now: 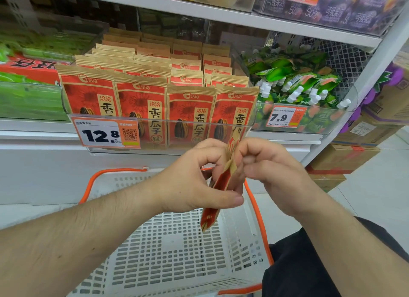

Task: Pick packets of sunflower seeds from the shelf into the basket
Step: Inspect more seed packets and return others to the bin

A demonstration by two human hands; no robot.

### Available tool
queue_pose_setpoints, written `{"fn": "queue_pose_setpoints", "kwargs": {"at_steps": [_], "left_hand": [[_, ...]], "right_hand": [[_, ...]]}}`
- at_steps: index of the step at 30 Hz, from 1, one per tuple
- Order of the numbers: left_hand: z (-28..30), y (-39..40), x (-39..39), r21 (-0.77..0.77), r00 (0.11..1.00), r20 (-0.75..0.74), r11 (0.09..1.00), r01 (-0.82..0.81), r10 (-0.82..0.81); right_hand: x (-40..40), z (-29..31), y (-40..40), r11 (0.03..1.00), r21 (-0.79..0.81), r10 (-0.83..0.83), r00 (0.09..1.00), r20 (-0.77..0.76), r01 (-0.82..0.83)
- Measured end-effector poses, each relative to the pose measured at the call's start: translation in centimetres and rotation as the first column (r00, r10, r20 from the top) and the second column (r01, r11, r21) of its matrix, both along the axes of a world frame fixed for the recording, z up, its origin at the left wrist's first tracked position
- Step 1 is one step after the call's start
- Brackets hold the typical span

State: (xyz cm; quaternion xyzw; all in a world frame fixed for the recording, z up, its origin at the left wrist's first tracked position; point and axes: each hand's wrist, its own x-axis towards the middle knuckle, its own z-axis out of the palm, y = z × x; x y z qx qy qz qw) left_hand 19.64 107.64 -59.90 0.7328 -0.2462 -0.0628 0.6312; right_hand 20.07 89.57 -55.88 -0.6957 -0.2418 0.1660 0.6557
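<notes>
Packet [221, 183], flat kraft paper, pinched edge-on between left hand [194, 183] and right hand [272, 175].

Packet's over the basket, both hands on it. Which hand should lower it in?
Left, probably. The left hand grips the sunflower seed packet mid-body, right above the basket; the right hand only pinches its upper edge.

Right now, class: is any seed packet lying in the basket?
No: the basket shows only bare mesh; both hands hold the packet above it.
</notes>
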Motion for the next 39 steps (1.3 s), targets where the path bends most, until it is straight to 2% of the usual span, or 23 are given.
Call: {"fn": "queue_pose_setpoints", "kwargs": {"at_steps": [5, 10, 15, 17, 19, 21, 24, 28, 31, 34, 37, 39], "left_hand": [[-0.1, -0.2, -0.3, 0.097, 0.995, 0.101, 0.995, -0.018, 0.008], [-0.2, -0.2, -0.3, 0.07, 0.984, 0.175, 0.997, 0.007, -0.02], [-0.1, -0.3, -0.2, 0.073, 0.983, 0.185, 0.997, 0.001, -0.015], [-0.2, -0.4, -0.2, 0.06, 0.986, 0.164, 0.998, -0.01, 0.0], [0.2, -0.5, -0.1, 0.033, 0.992, 0.125, 0.999, -0.035, 0.031], [0.7, -0.5, -0.1, 0.002, 0.995, 0.089, 0.999, -0.046, 0.045], [1.4, -0.2, 0.0, -0.047, 0.999, -0.02, 0.998, -0.049, 0.048], [1.9, 0.1, 0.2, -0.086, 0.987, -0.122, 0.99, -0.115, 0.104], [2.4, 0.6, 0.8, -0.07, 0.98, -0.133, 0.985, -0.155, 0.145], [4.1, 1.3, 1.7, -0.02, 0.974, -0.044, 0.974, -0.224, 0.223], [6.4, 2.4, 2.8, -0.059, 0.942, 0.062, 0.944, -0.325, 0.329], [7.9, 3.4, 3.4, -0.168, 0.883, 0.12, 0.886, -0.433, 0.454]], "right_hand": [[0.0, -0.3, 0.3, 0.998, -0.058, -0.018, 0.999, 0.037, 0.02], [0.2, -0.4, 0.3, 0.992, -0.084, -0.094, 0.995, 0.035, 0.097], [0.3, -0.5, 0.3, 0.981, -0.141, -0.123, 0.991, 0.06, 0.13], [0.3, -0.5, 0.5, 0.969, -0.157, -0.18, 0.98, 0.087, 0.192], [0.5, -0.6, 0.6, 0.931, -0.164, -0.309, 0.943, 0.123, 0.327], [0.7, -0.5, 0.5, 0.897, -0.161, -0.399, 0.911, 0.101, 0.411], [0.8, -0.5, 0.3, 0.915, -0.189, -0.356, 0.934, 0.032, 0.356], [0.8, -0.7, 0.2, 0.932, -0.214, -0.29, 0.956, 0.041, 0.292], [1.1, -0.4, 0.1, 0.947, -0.11, -0.304, 0.952, -0.019, 0.3], [1.7, 0.6, 0.4, 0.931, 0.089, -0.346, 0.933, -0.098, 0.355], [2.7, 1.9, 1.0, 0.856, 0.313, -0.362, 0.91, -0.204, 0.411], [3.5, 2.8, 1.4, 0.77, 0.426, -0.377, 0.877, -0.298, 0.475]]}}
